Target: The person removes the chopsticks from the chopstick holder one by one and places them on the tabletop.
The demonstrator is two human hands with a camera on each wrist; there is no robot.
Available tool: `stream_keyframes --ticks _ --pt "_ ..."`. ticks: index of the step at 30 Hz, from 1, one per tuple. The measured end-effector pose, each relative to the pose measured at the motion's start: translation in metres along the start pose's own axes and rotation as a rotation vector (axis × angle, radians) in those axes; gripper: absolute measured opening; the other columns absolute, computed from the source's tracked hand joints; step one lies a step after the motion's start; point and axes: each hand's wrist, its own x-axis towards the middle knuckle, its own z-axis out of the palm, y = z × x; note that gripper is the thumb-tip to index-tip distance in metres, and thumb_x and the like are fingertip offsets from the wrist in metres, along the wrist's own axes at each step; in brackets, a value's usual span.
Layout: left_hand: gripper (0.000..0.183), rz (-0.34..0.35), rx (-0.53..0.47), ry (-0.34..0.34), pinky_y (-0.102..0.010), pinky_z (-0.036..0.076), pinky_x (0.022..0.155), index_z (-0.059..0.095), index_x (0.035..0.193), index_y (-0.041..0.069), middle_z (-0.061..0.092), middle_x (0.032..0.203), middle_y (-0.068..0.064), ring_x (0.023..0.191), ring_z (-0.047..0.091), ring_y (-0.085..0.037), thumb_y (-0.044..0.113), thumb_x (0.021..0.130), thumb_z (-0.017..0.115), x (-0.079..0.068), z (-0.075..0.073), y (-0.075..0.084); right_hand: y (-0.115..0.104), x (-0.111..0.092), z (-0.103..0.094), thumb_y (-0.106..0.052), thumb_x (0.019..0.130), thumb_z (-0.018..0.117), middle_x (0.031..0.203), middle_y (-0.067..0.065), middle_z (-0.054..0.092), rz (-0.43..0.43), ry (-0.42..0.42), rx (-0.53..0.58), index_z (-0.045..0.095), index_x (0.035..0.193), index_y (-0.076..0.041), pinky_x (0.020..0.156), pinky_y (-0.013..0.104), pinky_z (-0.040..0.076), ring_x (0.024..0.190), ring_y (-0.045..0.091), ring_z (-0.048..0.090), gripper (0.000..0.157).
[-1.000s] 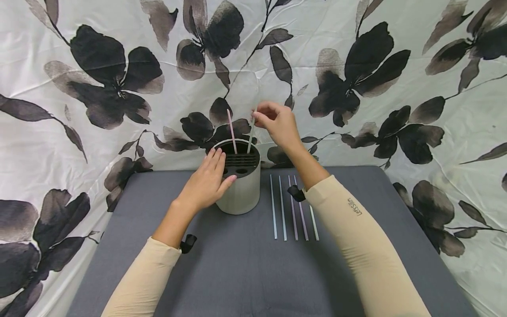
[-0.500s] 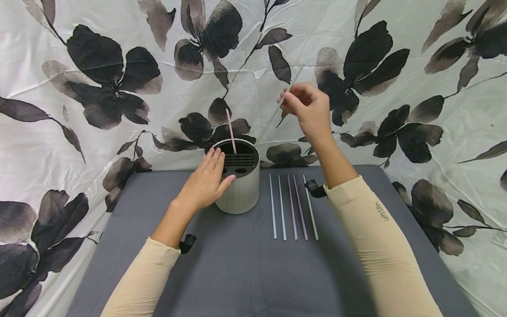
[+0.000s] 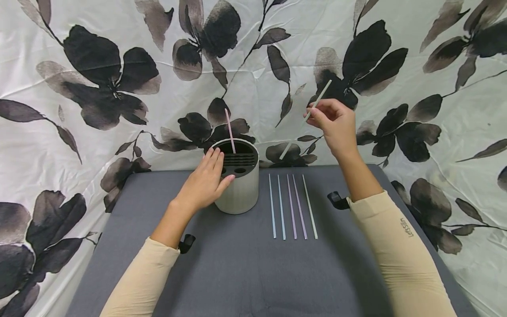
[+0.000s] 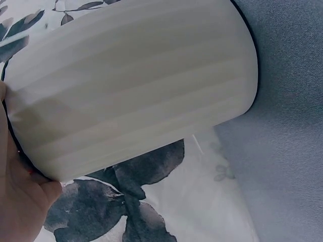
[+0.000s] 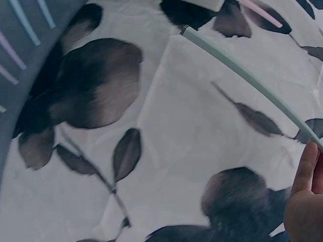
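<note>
My left hand point(image 3: 203, 181) rests with straight fingers on the rim of a round cream holder point(image 3: 238, 193), whose black top has slots and round holes. The left wrist view shows the holder's ribbed side point(image 4: 136, 91), with part of that hand at its rim. A pink straw point(image 3: 230, 130) leans up out of the holder's open back part. To the right, raised in front of the curtain, my right hand point(image 3: 336, 125) pinches a pale green straw point(image 3: 323, 92) between thumb and fingers. It slants down to the left, and its dark hollow end shows in the right wrist view.
Several straws lie side by side on the grey table point(image 3: 245, 264) right of the holder: light blue straws point(image 3: 272, 207), purple straws point(image 3: 292, 207) and a pale green one point(image 3: 310, 207). A white floral curtain point(image 3: 253, 88) hangs close behind the table's back edge.
My right hand has lifted the pale green straw out of the holder and carried it to the right, tilting it. The left hand stays on the rim.
</note>
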Motion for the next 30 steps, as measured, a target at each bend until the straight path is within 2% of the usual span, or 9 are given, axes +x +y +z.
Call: stream_keyframes --ticks 7,11,15,22,26,30 --pt "0.078 0.004 -0.005 -0.003 -0.05 0.016 0.131 0.027 0.158 -0.011 0.024 0.167 -0.029 0.159 0.015 -0.042 0.048 0.11 0.042 -0.003 -0.003 0.0 0.014 -0.017 -0.024 -0.005 0.094 0.075 0.096 0.0 0.075 0.058 0.016 -0.109 0.072 0.104 0.003 0.076 0.021 0.063 0.082 0.01 0.075 0.013" --pt "0.078 0.012 0.001 -0.008 -0.049 0.016 0.131 0.027 0.158 -0.011 0.024 0.167 -0.029 0.159 0.014 -0.042 0.048 0.11 0.042 -0.005 -0.004 -0.001 0.026 -0.029 -0.039 -0.005 0.095 0.074 0.091 -0.007 0.075 0.094 0.019 -0.213 0.071 0.107 0.006 0.075 0.019 0.062 0.078 0.007 0.074 0.016" --pt "0.078 0.017 -0.005 -0.017 -0.049 0.016 0.131 0.027 0.158 -0.011 0.025 0.167 -0.029 0.159 0.014 -0.042 0.048 0.11 0.042 -0.007 -0.003 -0.001 0.038 -0.044 -0.055 -0.008 0.095 0.075 0.09 -0.007 0.074 0.153 0.019 -0.267 0.07 0.108 0.007 0.073 0.019 0.062 0.076 0.006 0.075 0.021" --pt "0.077 0.014 -0.018 -0.022 -0.049 0.014 0.132 0.027 0.158 -0.011 0.025 0.167 -0.029 0.159 0.013 -0.041 0.047 0.11 0.043 -0.008 -0.003 -0.001 0.073 -0.064 -0.083 -0.012 0.096 0.074 0.084 -0.013 0.072 0.267 -0.01 -0.386 0.068 0.114 0.01 0.069 0.018 0.062 0.073 0.0 0.072 0.029" --pt "0.077 0.018 -0.021 -0.015 -0.05 0.015 0.131 0.027 0.158 -0.011 0.024 0.167 -0.029 0.159 0.013 -0.042 0.047 0.11 0.043 -0.008 -0.003 -0.002 0.092 -0.073 -0.094 -0.01 0.097 0.073 0.081 -0.012 0.07 0.318 -0.04 -0.419 0.067 0.116 0.013 0.067 0.018 0.062 0.07 -0.002 0.069 0.03" --pt "0.078 0.014 -0.024 -0.017 -0.05 0.015 0.131 0.027 0.158 -0.011 0.023 0.167 -0.028 0.159 0.013 -0.041 0.048 0.11 0.043 -0.009 -0.004 -0.002 0.109 -0.082 -0.1 -0.008 0.098 0.071 0.084 -0.004 0.071 0.37 -0.088 -0.464 0.066 0.115 0.014 0.068 0.021 0.063 0.07 -0.002 0.069 0.028"
